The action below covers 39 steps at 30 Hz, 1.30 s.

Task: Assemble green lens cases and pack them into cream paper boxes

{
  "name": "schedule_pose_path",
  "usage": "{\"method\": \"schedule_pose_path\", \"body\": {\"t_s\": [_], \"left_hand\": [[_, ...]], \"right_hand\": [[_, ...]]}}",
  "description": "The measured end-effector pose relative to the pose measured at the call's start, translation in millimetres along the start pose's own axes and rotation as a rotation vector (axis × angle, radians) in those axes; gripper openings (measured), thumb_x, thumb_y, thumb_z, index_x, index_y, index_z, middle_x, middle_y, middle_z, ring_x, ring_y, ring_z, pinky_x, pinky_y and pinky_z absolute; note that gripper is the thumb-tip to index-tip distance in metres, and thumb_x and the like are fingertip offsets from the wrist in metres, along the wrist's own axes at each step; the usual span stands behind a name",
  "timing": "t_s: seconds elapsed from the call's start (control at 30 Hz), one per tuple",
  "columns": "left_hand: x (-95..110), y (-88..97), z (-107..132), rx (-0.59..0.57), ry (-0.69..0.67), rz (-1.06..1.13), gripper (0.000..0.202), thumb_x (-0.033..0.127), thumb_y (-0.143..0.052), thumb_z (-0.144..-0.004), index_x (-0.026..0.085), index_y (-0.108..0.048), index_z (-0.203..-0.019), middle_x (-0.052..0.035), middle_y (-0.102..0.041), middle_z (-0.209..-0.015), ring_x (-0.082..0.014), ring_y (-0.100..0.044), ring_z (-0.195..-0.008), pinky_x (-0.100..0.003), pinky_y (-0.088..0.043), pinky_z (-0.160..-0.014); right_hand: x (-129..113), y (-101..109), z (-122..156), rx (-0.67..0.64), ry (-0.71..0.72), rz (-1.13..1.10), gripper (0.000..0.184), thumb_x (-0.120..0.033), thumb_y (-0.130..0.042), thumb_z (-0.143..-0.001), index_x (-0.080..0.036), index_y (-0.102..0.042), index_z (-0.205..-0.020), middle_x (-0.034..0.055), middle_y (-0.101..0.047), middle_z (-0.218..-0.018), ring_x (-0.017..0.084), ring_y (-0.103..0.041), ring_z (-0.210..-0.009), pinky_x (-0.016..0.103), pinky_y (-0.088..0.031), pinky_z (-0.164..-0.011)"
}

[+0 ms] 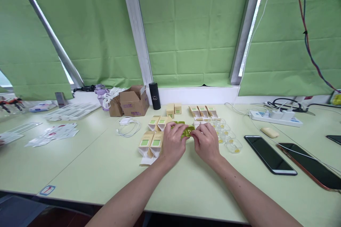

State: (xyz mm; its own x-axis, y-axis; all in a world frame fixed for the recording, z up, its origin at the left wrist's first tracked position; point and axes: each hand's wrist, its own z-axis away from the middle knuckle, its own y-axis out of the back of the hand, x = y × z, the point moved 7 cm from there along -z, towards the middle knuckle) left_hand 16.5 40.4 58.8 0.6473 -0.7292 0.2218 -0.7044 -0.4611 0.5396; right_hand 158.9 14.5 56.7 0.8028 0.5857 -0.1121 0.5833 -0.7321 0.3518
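Note:
My left hand (173,142) and my right hand (206,142) meet over the middle of the pale green table (106,163). Both pinch a small yellow-green packet (187,131) between their fingertips. Just left of my left hand lie several small tan cartons with green labels (151,141). More of these cartons (204,111) lie further back. To the right of my right hand sits a row of clear plastic cups with yellow bits inside (229,138).
An open cardboard box (134,102), a black cylinder (155,95) and a white earphone cable (128,127) stand at the back left. Two phones (270,155) (311,165), a power strip (275,117) and a beige oval object (270,132) lie to the right. White packets (54,133) lie far left.

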Motion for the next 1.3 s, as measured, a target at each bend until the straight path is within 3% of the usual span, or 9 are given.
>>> {"method": "schedule_pose_path", "body": {"t_s": [0.67, 0.97, 1.17, 1.3], "left_hand": [[-5.6, -1.7, 1.8, 0.008, 0.028, -0.01, 0.047, 0.009, -0.075, -0.089, 0.026, -0.071, -0.132, -0.0077, -0.076, -0.122, -0.0311, -0.053, -0.117, -0.05, -0.053, -0.101], [-21.2, 0.9, -0.4, 0.057, 0.188, 0.005, 0.046, 0.014, -0.078, -0.087, 0.025, -0.072, -0.131, -0.0069, -0.077, -0.121, -0.0315, -0.053, -0.119, -0.05, -0.051, -0.106], [-32.2, 4.8, -0.5, 0.105, 0.33, 0.043, 0.045, 0.015, -0.079, -0.087, 0.024, -0.072, -0.13, -0.0064, -0.076, -0.123, -0.0315, -0.053, -0.12, -0.05, -0.049, -0.108], [-37.6, 4.4, -0.5, 0.109, 0.388, 0.073, 0.045, 0.015, -0.08, -0.086, 0.024, -0.072, -0.13, -0.0063, -0.076, -0.124, -0.0311, -0.053, -0.12, -0.05, -0.049, -0.109]], "right_hand": [[-4.0, 2.5, -2.5, -0.012, -0.001, -0.001, 0.021, -0.005, -0.06, -0.097, -0.021, -0.069, -0.087, 0.005, -0.061, -0.078, 0.022, -0.046, -0.081, 0.036, -0.036, -0.07], [2.1, 5.8, -1.1, -0.002, -0.07, -0.03, 0.015, -0.013, -0.061, -0.098, -0.022, -0.068, -0.089, 0.0059, -0.064, -0.083, 0.024, -0.053, -0.087, 0.037, -0.039, -0.075], [11.5, -1.5, 2.3, -0.079, -0.14, -0.012, 0.015, -0.013, -0.06, -0.097, -0.022, -0.067, -0.088, 0.0053, -0.065, -0.086, 0.023, -0.055, -0.088, 0.037, -0.04, -0.08], [18.6, -16.7, 8.7, -0.241, -0.185, 0.085, 0.016, -0.008, -0.065, -0.089, -0.022, -0.07, -0.083, 0.0059, -0.067, -0.086, 0.025, -0.055, -0.095, 0.037, -0.038, -0.083]]}}
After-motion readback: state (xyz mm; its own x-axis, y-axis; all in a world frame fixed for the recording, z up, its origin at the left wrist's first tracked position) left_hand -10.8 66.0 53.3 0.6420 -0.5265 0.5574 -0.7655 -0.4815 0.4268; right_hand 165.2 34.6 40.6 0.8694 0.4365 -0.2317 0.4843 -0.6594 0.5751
